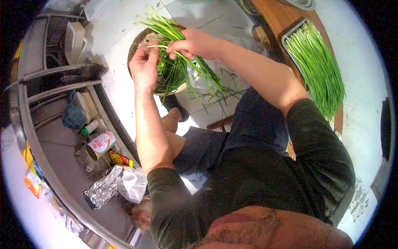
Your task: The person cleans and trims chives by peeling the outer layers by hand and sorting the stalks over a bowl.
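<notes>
My right hand (pixel 195 45) is closed around a bunch of green chives (pixel 207 74), their pale ends pointing up and away and their leaves hanging down to the right. Close beside it, my left hand (pixel 145 64) pinches the pale end of a stalk (pixel 156 45) between thumb and fingers. Both hands are over a round basket (pixel 134 43), where loose green leaves (pixel 172 72) lie; its inside is partly hidden by my hands and the bunch.
To the right, a metal tray (pixel 286 41) of long chives (pixel 315 70) rests on a wooden bench (pixel 275 18). Scattered leaves and a clear plastic bag (pixel 199 79) lie by the basket. On the left, a shelf (pixel 58 153) holds a can (pixel 101 144), crumpled foil (pixel 103 191) and a white bag (pixel 132 184).
</notes>
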`<action>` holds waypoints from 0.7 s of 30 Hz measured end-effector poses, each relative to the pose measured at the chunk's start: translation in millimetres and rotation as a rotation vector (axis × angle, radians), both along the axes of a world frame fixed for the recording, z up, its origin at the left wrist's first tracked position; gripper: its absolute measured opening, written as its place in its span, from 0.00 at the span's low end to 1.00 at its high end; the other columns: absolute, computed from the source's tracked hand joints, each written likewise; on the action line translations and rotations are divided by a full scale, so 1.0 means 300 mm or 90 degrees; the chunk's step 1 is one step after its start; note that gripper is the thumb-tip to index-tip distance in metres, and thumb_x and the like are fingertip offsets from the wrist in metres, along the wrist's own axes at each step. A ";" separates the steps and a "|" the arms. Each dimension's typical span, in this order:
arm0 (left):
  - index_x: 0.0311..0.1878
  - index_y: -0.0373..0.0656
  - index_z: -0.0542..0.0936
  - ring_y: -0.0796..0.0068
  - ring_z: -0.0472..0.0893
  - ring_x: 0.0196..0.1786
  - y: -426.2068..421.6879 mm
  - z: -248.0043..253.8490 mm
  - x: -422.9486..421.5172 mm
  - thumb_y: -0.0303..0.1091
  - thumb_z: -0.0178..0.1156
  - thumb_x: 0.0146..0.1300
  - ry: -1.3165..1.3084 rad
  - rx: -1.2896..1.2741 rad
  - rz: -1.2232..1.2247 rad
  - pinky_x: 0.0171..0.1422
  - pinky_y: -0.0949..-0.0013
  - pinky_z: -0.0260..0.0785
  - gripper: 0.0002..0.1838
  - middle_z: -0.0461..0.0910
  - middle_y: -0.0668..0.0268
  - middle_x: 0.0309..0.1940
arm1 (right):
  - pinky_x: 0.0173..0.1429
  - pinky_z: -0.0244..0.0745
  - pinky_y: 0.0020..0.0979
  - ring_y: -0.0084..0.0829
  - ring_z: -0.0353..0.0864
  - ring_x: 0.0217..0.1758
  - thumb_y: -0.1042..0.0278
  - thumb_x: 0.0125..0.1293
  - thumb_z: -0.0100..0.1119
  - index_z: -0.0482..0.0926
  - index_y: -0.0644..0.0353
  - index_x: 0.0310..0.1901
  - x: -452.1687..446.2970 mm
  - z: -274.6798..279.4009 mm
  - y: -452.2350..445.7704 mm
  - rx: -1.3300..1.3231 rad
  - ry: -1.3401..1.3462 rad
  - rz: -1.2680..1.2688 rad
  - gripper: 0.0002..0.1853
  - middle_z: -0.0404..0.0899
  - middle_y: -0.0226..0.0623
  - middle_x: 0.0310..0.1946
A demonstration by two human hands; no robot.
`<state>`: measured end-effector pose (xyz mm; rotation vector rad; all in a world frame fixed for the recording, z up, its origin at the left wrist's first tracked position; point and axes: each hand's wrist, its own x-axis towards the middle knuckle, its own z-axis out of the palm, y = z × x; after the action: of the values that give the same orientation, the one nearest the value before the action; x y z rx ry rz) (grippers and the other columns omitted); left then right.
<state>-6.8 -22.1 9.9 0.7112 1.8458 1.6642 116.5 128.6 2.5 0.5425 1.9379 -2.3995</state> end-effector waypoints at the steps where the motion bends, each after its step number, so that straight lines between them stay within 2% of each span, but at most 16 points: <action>1: 0.46 0.34 0.81 0.85 0.72 0.29 -0.004 0.001 -0.004 0.27 0.61 0.64 -0.003 -0.002 -0.008 0.34 0.80 0.65 0.10 0.77 0.71 0.29 | 0.22 0.58 0.24 0.16 0.61 0.14 0.61 0.60 0.63 0.80 0.61 0.31 -0.003 -0.010 0.003 -0.009 0.001 0.005 0.11 0.75 0.26 0.18; 8: 0.37 0.35 0.80 0.85 0.71 0.27 -0.023 0.021 -0.010 0.28 0.60 0.65 0.018 -0.030 -0.028 0.32 0.80 0.62 0.05 0.76 0.72 0.25 | 0.21 0.59 0.22 0.16 0.63 0.16 0.63 0.60 0.62 0.80 0.62 0.35 -0.001 -0.014 0.007 -0.095 -0.012 0.022 0.10 0.80 0.29 0.25; 15: 0.35 0.36 0.79 0.84 0.70 0.26 -0.024 0.040 -0.012 0.26 0.59 0.64 -0.041 0.004 0.016 0.31 0.80 0.61 0.04 0.76 0.71 0.25 | 0.22 0.60 0.23 0.16 0.63 0.17 0.63 0.60 0.62 0.79 0.61 0.34 -0.015 -0.044 0.014 -0.046 -0.031 0.016 0.09 0.79 0.28 0.25; 18: 0.34 0.37 0.79 0.84 0.70 0.26 -0.030 0.046 -0.043 0.26 0.60 0.64 -0.181 0.177 0.030 0.30 0.80 0.60 0.04 0.75 0.71 0.24 | 0.22 0.60 0.23 0.16 0.63 0.16 0.63 0.60 0.62 0.79 0.61 0.34 -0.013 -0.044 0.020 -0.036 -0.029 0.001 0.10 0.79 0.28 0.25; 21: 0.34 0.36 0.80 0.85 0.69 0.25 -0.031 0.052 -0.047 0.28 0.59 0.65 -0.031 -0.021 0.090 0.27 0.80 0.58 0.06 0.74 0.71 0.22 | 0.22 0.59 0.24 0.16 0.63 0.16 0.62 0.60 0.62 0.79 0.61 0.34 -0.014 -0.045 0.025 -0.026 -0.010 0.004 0.10 0.78 0.28 0.25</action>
<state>-20.9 -31.5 25.5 0.5312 1.9232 1.7185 112.2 136.0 -11.1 0.5509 1.8776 -2.4170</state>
